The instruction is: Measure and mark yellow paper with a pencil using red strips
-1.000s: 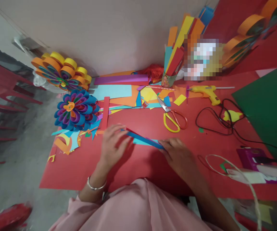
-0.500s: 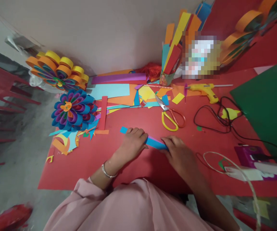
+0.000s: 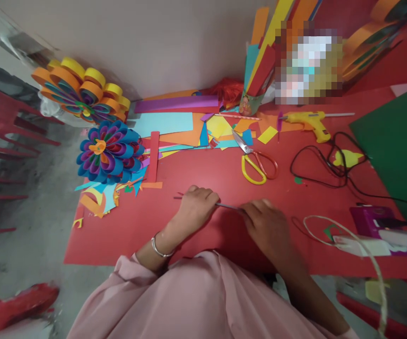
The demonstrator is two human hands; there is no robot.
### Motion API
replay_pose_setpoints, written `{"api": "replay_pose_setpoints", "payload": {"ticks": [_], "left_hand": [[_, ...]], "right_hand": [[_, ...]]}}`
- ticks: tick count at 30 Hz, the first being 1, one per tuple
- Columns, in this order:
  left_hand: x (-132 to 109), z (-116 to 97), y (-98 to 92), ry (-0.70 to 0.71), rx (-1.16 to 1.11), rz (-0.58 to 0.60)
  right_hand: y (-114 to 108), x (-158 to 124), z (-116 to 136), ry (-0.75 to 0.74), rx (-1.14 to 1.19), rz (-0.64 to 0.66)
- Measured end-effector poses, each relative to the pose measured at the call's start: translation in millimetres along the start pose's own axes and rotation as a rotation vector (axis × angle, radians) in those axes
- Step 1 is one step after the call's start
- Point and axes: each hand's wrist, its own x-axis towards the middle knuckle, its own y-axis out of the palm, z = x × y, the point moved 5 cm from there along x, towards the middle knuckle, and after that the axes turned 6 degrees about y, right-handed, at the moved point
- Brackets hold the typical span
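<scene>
Between my two hands a paper strip [image 3: 229, 206] is stretched, turned edge-on so only a thin dark line of it shows. My left hand [image 3: 198, 207] is closed around its left part, and thin ends poke out past the knuckles. At the other end my right hand [image 3: 265, 226] pinches the strip between thumb and fingers. Scissors [image 3: 255, 162] with one yellow and one red handle lie on the red table [image 3: 196, 172] beyond my hands. Left of them rests a blue and purple paper flower [image 3: 109, 151].
An orange and yellow paper flower [image 3: 83, 89] stands at the back left. Cut paper pieces [image 3: 168, 123] spread along the wall. A yellow glue gun [image 3: 311, 123], its black cord [image 3: 295, 162] and a purple power box [image 3: 369, 221] occupy the right. A cup [image 3: 249, 104] holds paper strips.
The strip has turned from showing its blue face to edge-on. Both hands keep hold of it. The camera view has shifted slightly.
</scene>
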Motion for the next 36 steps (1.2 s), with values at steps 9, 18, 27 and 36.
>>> {"api": "replay_pose_setpoints", "payload": {"ticks": [9, 18, 27, 36], "left_hand": [[-25, 38, -7.3, -0.122, -0.045, 0.017], [-40, 56, -11.7, -0.189, -0.113, 0.014], [-58, 68, -16.2, -0.246, -0.113, -0.032], [-67, 70, -15.1, -0.236, -0.145, -0.082]], "right_hand": [[5, -15, -23, 0.062, 0.042, -0.119], [8, -15, -25, 0.087, 0.15, -0.105], [11, -17, -25, 0.088, 0.153, -0.084], [13, -18, -23, 0.091, 0.201, -0.062]]}}
